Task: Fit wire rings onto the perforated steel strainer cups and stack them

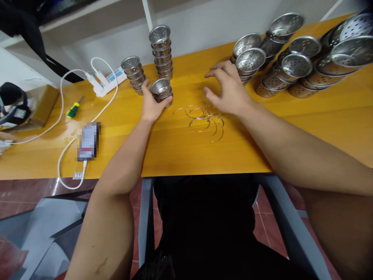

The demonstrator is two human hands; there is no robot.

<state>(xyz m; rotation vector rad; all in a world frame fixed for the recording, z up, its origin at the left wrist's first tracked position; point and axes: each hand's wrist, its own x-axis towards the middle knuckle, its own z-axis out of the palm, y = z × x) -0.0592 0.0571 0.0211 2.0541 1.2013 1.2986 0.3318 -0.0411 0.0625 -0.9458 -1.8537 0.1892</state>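
Note:
A short stack of perforated metal cups (pixel 161 88) stands upright on the wooden table. My left hand (pixel 152 104) is wrapped round its left side and front, thumb across the front. To its left and behind are a short stack of the same cups (pixel 132 72) and a taller stack (pixel 161 50). My right hand (pixel 226 88) hovers over the table, fingers apart and nothing in it, close to the left edge of the nearest right-hand cup stack (pixel 250 62). Several thin wire rings (pixel 201 123) lie loosely, partly overlapping, between my hands.
More perforated cup stacks (pixel 309 68) crowd the right rear. On the left are a white power strip (pixel 109 83) with cables, a green-yellow screwdriver (pixel 74 109), a charging phone (pixel 88 140) and a cardboard box (pixel 43 105). The table's front edge (pixel 204 174) runs before my lap.

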